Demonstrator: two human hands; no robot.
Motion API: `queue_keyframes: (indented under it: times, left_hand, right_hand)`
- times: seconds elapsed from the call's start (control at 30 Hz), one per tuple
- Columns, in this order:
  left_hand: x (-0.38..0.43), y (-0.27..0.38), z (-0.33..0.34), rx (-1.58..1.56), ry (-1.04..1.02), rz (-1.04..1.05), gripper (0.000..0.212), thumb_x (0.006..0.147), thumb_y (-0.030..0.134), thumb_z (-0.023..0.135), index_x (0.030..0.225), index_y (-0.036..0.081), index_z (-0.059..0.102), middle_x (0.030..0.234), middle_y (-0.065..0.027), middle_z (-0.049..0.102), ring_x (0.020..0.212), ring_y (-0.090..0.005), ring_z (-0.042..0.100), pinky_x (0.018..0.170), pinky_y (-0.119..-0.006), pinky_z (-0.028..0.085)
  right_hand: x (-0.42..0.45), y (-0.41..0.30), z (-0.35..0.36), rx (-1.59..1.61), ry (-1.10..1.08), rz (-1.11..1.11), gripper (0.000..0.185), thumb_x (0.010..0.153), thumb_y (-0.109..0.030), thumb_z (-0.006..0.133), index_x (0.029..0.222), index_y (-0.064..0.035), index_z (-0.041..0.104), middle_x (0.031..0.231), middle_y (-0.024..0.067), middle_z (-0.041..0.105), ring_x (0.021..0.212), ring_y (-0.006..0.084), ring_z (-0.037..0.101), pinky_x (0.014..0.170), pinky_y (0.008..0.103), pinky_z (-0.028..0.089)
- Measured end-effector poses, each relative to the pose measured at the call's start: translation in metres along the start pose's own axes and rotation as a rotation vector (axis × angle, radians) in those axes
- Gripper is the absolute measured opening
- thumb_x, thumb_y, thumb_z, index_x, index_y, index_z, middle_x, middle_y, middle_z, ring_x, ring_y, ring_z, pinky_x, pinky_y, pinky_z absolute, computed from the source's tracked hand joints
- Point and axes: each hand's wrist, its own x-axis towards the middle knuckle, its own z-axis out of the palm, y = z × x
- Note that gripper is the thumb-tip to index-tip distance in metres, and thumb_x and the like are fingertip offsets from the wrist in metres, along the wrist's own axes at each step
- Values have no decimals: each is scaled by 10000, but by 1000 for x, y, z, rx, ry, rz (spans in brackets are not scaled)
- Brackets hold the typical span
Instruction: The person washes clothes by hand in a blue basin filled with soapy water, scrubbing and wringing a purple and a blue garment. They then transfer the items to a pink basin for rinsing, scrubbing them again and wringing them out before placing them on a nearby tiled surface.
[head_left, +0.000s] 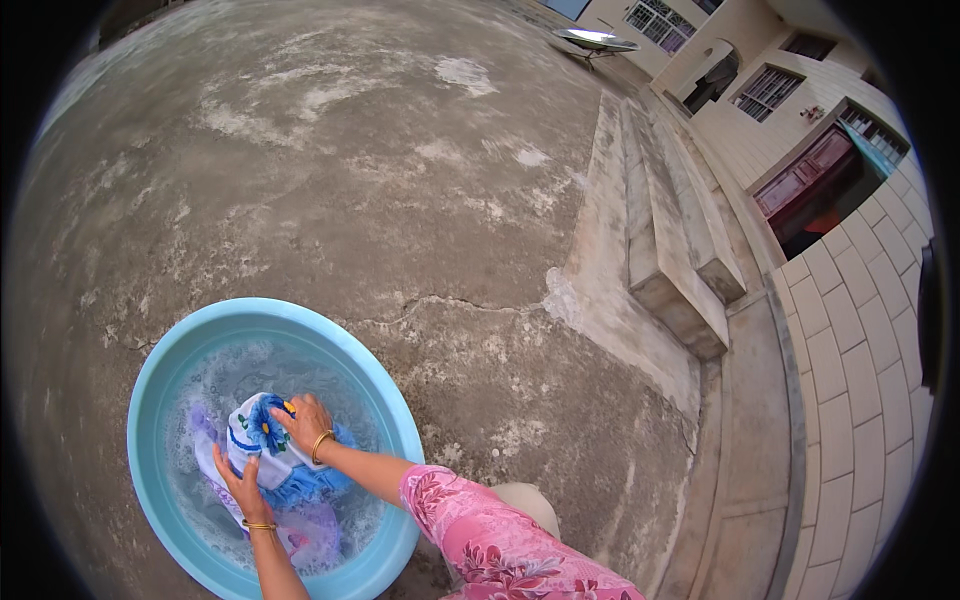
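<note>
A light blue plastic basin (405, 439) holds soapy water. In it lies a wet white cloth with blue flower embroidery and a blue ruffled edge (259, 457). My right hand (306, 424), with a gold-coloured bangle at the wrist, rests on the cloth's upper right beside the blue and yellow flower. At the cloth's lower left is my left hand (247, 491), fingers spread against it, also with a bangle. Whether either hand grips the fabric cannot be told. A purple and pink cloth (319, 529) floats partly under the white one.
The basin stands on a cracked concrete yard (360, 210). Concrete steps (675, 262) run along the right, below a tiled house wall (855, 375) with a dark red door (806, 169). A dish-shaped object on a stand (596, 41) is at the far upper right.
</note>
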Motion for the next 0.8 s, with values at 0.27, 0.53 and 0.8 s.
queue_keyframes:
  times: [0.27,0.53,0.8]
  left_hand:
    - [2,-58,-38,114,-93,-89,737,686,-14,577,1371,52,311,1245,-91,435,1097,-220,465,961,-303,352]
    - [2,-15,-17,-891,-235,-437,509,903,314,421,1345,71,354,1334,-118,406,1206,-278,427,1009,-396,350]
    - [-8,-25,-15,-881,-373,-258,452,916,378,419,1230,56,456,1208,-92,518,1090,-233,517,948,-367,404]
  right_hand:
    - [-13,15,6,-333,-554,-253,313,833,-314,567,982,-43,615,1113,160,524,985,340,551,791,428,462]
    - [-35,-52,32,811,-525,-144,432,800,-330,607,1068,9,592,1269,152,448,1145,311,438,985,375,328]
    - [-41,-63,-11,235,-228,-435,429,738,-390,649,969,-29,638,1224,131,467,1158,336,393,975,413,321]
